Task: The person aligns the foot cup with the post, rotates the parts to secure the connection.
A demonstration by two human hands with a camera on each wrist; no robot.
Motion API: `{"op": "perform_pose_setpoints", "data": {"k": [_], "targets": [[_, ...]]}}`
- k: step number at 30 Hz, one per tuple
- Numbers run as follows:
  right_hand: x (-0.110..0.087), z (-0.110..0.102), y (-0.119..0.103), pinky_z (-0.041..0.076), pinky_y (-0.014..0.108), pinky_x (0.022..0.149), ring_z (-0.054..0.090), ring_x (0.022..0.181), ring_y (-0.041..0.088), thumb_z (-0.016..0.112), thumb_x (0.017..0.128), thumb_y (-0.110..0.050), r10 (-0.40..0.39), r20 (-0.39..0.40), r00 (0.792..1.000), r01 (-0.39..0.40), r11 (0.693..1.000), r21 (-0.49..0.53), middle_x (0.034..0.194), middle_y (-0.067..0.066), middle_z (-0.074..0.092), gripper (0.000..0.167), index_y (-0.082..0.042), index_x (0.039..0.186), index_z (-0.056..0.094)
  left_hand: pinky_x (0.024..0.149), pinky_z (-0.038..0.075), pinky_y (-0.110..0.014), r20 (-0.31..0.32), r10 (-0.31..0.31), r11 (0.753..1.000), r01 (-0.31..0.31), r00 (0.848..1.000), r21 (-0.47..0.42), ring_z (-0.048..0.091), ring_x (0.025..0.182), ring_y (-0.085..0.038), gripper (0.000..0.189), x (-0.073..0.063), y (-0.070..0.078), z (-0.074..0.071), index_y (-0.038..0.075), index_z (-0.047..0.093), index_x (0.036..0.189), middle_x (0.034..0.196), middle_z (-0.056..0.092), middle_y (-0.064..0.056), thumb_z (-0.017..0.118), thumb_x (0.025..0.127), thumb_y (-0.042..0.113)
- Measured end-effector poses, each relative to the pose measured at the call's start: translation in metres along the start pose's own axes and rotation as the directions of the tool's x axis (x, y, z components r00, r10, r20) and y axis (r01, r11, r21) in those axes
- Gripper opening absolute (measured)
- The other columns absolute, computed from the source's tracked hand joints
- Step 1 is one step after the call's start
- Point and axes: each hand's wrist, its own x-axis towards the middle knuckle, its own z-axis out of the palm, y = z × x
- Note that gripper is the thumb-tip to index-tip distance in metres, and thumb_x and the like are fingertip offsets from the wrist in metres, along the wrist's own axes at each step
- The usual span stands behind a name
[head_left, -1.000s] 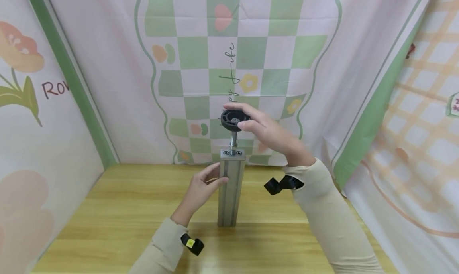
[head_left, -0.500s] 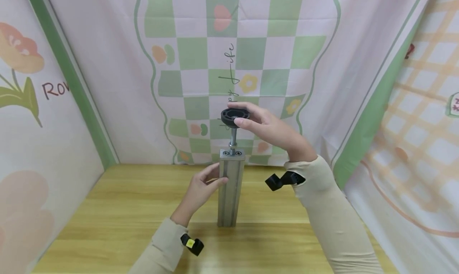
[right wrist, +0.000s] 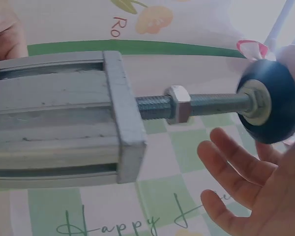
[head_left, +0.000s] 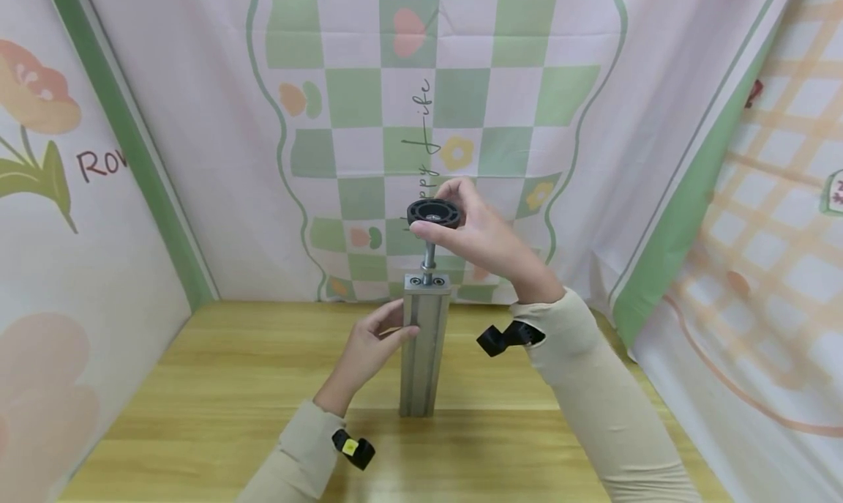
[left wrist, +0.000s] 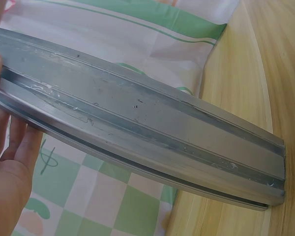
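Note:
An aluminium profile (head_left: 421,356) stands upright on the wooden table, a metal end plate (right wrist: 124,118) fixed across its top. Out of that plate rises a threaded rod (right wrist: 216,104) with a hex nut (right wrist: 180,104) partway along it. The rod ends in a round black levelling foot (head_left: 433,213), its hollow underside facing up. My right hand (head_left: 484,236) grips the foot's rim between thumb and fingers; the other fingers lie curled beside the rod in the right wrist view. Lower down, my left hand (head_left: 369,349) holds the profile near its upper end, thumb on the near face.
The wooden table (head_left: 263,386) spreads around the profile's base. Behind it hangs a checkered cloth (head_left: 461,100), with printed curtains at the left and right. Both wrists carry small black camera mounts.
My right hand has shifted its hold around the foot's rim, the thumb moving left across the near side. The foot's tilt has changed slightly. The left hand and profile have stayed still.

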Motion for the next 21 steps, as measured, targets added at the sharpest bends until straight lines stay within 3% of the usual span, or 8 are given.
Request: {"op": "perform_pose_setpoints", "data": {"k": [5,9,12,17,21], "targets": [[-0.0009,0.0045,-0.0012,0.051,0.039,0.077,0.061,0.091,0.026,0.073,0.089,-0.044,0.011,-0.054,0.998,-0.012,1.0,-0.023,0.112,0.013,0.061,0.059,-0.011,0.123,0.039,0.096,0.052,-0.031,0.004,0.002,1.0,-0.002,1.0,-0.004,0.065,0.107,-0.02,0.049,-0.0007,-0.0008,-0.0005,0.01,0.059,0.139,0.112,0.07,-0.006,0.074,0.093,0.019],[-0.0021,0.0082,-0.0005,0.054,0.038,0.079,0.064,0.095,0.025,0.072,0.089,-0.044,-0.003,-0.073,0.997,0.004,1.0,0.002,0.124,0.01,0.059,0.061,-0.012,0.129,0.038,0.096,0.052,-0.032,0.004,-0.001,1.0,0.001,1.0,-0.004,0.065,0.108,-0.021,0.05,-0.001,-0.0008,-0.0005,0.009,0.059,0.139,0.113,0.07,-0.006,0.075,0.093,0.02],[-0.0026,0.0104,0.0,0.056,0.039,0.077,0.064,0.095,0.025,0.07,0.091,-0.042,-0.049,-0.073,0.996,0.051,0.999,0.019,0.126,0.009,0.059,0.059,-0.015,0.135,0.042,0.096,0.052,-0.032,0.004,-0.002,1.0,0.002,1.0,-0.006,0.065,0.108,-0.021,0.051,-0.001,-0.0005,-0.0003,0.009,0.058,0.139,0.113,0.07,-0.006,0.075,0.093,0.02],[-0.0034,0.01,-0.0003,0.057,0.041,0.074,0.064,0.091,0.025,0.068,0.094,-0.04,-0.119,-0.058,0.991,0.119,0.993,0.0,0.114,0.01,0.063,0.048,-0.019,0.135,0.053,0.096,0.053,-0.031,0.005,-0.003,1.0,0.003,1.0,-0.005,0.065,0.107,-0.021,0.048,-0.001,-0.0006,-0.0003,0.01,0.06,0.138,0.112,0.07,-0.006,0.074,0.093,0.019],[-0.004,0.0043,0.0001,0.054,0.043,0.084,0.062,0.1,0.024,0.057,0.098,-0.041,-0.16,-0.002,0.987,0.16,0.987,-0.02,0.122,0.008,0.06,0.046,-0.018,0.138,0.054,0.096,0.052,-0.032,0.0,-0.004,1.0,0.004,1.0,-0.007,0.065,0.107,-0.022,0.049,-0.0008,-0.0012,0.0001,0.008,0.059,0.138,0.112,0.069,-0.008,0.074,0.093,0.018]]}}
